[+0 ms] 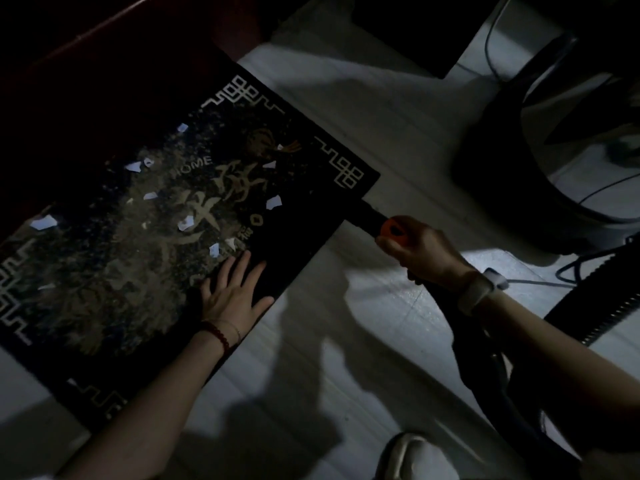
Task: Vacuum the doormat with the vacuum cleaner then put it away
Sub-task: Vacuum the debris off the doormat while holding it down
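The dark rectangular doormat with gold lettering (145,216) lies on the pale tiled floor (346,341), strewn with white paper scraps (273,202). It is pinned flat near its right edge by the left hand (235,292), fingers spread and holding nothing, presumably against suction. The black vacuum wand with an orange grip (381,226) is clasped by the right hand (419,251), its nozzle at the mat's right edge. A dark round vacuum body (540,140) and cables (588,268) crowd the far right.

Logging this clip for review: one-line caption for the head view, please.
Left hand pressed flat on the paper-littered doormat while the right hand grips the vacuum cleaner wand at the mat's edge.
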The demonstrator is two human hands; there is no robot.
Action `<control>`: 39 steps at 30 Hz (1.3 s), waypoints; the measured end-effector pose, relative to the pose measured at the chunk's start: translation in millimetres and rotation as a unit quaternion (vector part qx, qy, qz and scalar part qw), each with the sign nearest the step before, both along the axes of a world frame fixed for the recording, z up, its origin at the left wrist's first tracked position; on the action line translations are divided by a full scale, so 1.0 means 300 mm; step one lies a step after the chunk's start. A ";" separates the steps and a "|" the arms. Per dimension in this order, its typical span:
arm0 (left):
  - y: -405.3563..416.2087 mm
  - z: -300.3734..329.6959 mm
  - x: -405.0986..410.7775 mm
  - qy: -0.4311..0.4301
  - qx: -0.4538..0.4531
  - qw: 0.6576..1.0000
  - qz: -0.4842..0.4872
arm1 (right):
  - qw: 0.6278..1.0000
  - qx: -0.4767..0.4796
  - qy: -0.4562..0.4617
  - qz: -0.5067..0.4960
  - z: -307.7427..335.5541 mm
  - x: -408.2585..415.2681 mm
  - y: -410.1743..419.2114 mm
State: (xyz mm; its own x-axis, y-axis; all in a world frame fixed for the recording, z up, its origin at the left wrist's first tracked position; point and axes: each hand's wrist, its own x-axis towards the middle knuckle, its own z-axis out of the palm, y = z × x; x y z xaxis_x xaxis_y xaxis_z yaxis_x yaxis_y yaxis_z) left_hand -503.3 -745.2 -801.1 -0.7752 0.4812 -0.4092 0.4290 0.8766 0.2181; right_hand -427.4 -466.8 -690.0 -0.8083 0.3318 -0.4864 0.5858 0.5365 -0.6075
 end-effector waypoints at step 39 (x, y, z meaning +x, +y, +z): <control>-0.005 0.001 -0.054 -0.021 -0.070 0.992 0.101 | 0.997 0.011 0.063 -0.048 -0.040 -0.307 -0.039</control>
State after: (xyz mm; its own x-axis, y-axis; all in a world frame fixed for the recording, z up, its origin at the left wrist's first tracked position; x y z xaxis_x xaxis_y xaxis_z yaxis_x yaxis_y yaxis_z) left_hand -519.4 -746.7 -800.7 -0.8310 0.2546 -0.4947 0.2349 0.9666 0.1028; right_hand -519.4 -478.4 -702.1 -0.8270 0.4194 -0.3744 0.5542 0.4959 -0.6686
